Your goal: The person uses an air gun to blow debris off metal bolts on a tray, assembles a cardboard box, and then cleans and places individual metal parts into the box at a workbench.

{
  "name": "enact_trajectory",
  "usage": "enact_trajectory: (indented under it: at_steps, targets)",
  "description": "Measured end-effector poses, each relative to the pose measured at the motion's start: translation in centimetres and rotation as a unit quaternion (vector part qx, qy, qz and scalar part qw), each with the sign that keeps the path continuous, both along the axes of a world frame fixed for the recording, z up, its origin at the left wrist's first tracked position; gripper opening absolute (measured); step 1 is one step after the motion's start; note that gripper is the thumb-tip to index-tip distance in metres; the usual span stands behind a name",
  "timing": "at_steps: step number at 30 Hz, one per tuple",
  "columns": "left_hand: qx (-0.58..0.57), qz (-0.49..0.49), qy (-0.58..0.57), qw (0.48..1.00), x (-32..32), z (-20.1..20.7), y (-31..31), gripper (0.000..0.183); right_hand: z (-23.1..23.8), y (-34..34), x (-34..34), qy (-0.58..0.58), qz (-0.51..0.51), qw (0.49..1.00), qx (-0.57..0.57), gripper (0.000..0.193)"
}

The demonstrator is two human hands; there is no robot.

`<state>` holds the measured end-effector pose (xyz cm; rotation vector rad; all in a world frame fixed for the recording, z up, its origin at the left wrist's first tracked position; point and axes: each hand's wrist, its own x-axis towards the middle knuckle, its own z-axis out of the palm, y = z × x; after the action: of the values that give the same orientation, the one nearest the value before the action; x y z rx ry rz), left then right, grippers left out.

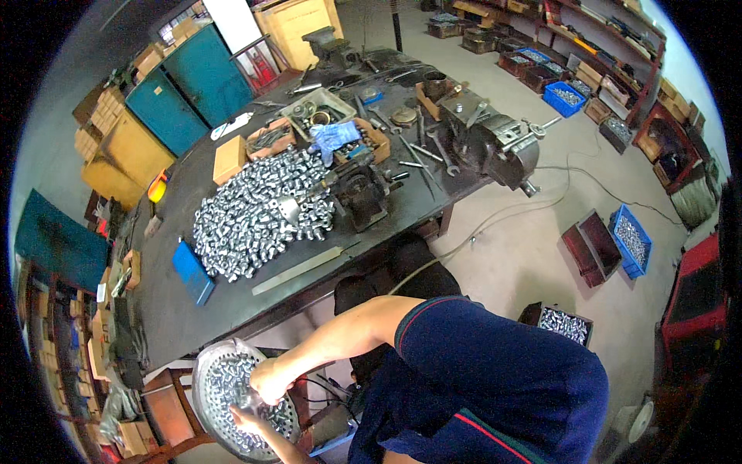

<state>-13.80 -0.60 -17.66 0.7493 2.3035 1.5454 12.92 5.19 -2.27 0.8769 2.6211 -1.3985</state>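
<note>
My two hands meet over a round metal basin with a perforated rim (202, 402), low at the left beside the bench. Many small shiny metal parts (224, 375) lie in it. From above, my right hand (270, 383) reaches in with its fingers curled closed; a blurred greyish thing shows at its fingertips, too unclear to name. My left hand (246, 421) is just below, its fingers bent toward that same spot, and what they grip is hidden. A big heap of silvery cylindrical metal fittings (259, 205) covers part of the dark workbench (166, 309) above the basin.
On the bench are a blue flat box (193, 272), a flat metal bar (297, 271), a dark clamping fixture (359, 193), a blue glove (334, 139), wrenches (443, 152) and a large vise (498, 147). Part-filled bins (632, 240) and a cable (495, 213) are on the floor at right.
</note>
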Motion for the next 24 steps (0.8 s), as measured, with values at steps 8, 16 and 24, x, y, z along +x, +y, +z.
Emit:
enact_trajectory:
  at_steps: [8,16,24]
  targets:
    - [-0.054,-0.045,0.226,0.972,-2.6,-1.8,-1.1,0.037,0.7,-0.8,3.6,0.045,-0.049,0.998,0.000,0.014]
    - [-0.079,-0.104,0.232,0.964,-1.3,0.6,0.8,0.031,1.4,-0.5,5.3,0.068,-0.047,0.997,0.003,0.015]
    - [-0.057,-0.183,0.334,0.923,8.6,13.3,0.9,0.029,4.8,-4.2,36.5,0.242,-0.353,0.904,-0.011,0.021]
